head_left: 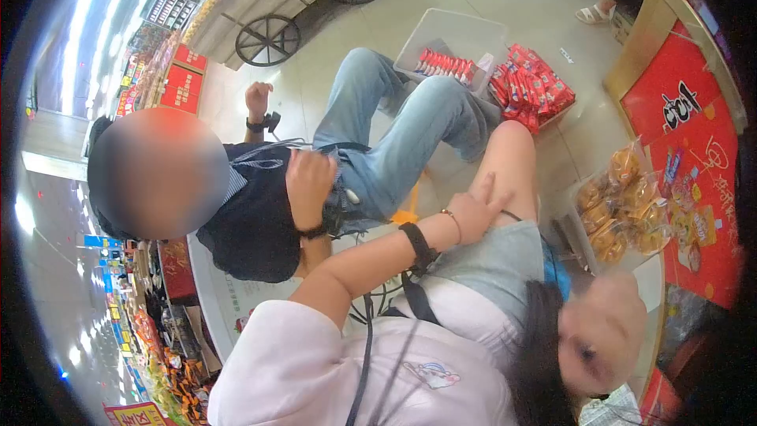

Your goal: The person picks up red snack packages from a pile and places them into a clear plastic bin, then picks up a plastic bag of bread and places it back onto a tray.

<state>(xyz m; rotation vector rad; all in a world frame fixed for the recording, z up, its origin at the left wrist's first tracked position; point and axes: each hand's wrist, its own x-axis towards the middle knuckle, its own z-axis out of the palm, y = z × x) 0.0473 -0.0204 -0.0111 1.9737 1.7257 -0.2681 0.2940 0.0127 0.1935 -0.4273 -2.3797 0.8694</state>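
Shop floor [512, 0], people seated: co-worker's hand [477, 211] rests flat on thigh [512, 166] as prop; own hands unseen, grip can't tell.

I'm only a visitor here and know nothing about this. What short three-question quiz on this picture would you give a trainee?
1. True or false: the clear bin on the floor holds a row of red packets.
2. The hand of the person in the pale pink top, with a black wristband, rests on: A) a bare leg; B) a cart wheel; C) a shelf edge.
3. What colour are the trousers of the seated person in the dark top?

Key: 1 true. 2 A. 3 light blue, apparently denim jeans.
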